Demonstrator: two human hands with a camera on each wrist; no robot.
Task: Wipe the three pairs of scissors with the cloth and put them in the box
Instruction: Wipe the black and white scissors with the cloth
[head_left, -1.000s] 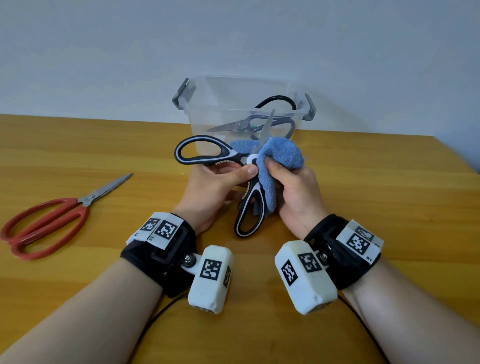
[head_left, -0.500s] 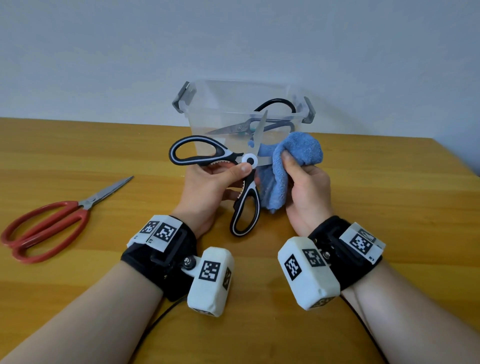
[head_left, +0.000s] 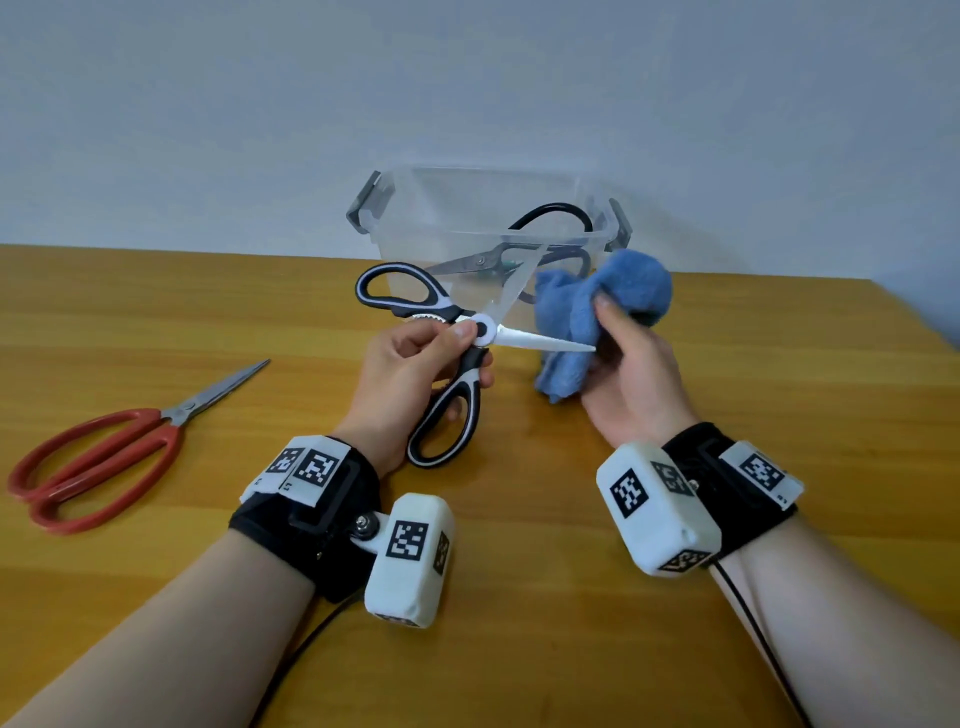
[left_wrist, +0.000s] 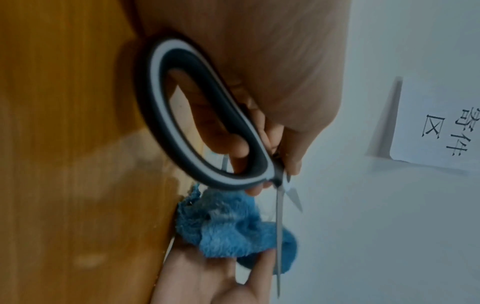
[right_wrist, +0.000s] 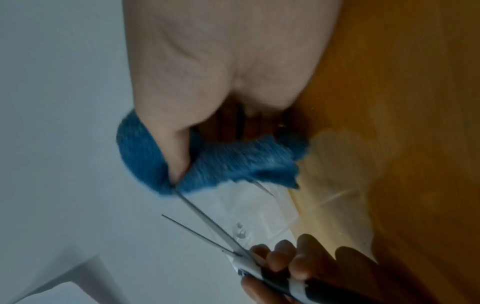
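Change: blue cloth, earlier bunched at the pivot, now sits at the tip of the lower blade | black-and-white scissors: blades open, left hand fingers closed on handles | right hand fingers pinch cloth | box: one pair inside | red scissors: on counter, unwiped | meaning: second pair nearly wiped.

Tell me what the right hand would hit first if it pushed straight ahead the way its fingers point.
Probably the clear box: the right hand, gripping the blue cloth, points up and away toward the box's near wall. Depth is unclear, so it might pass just right of it.
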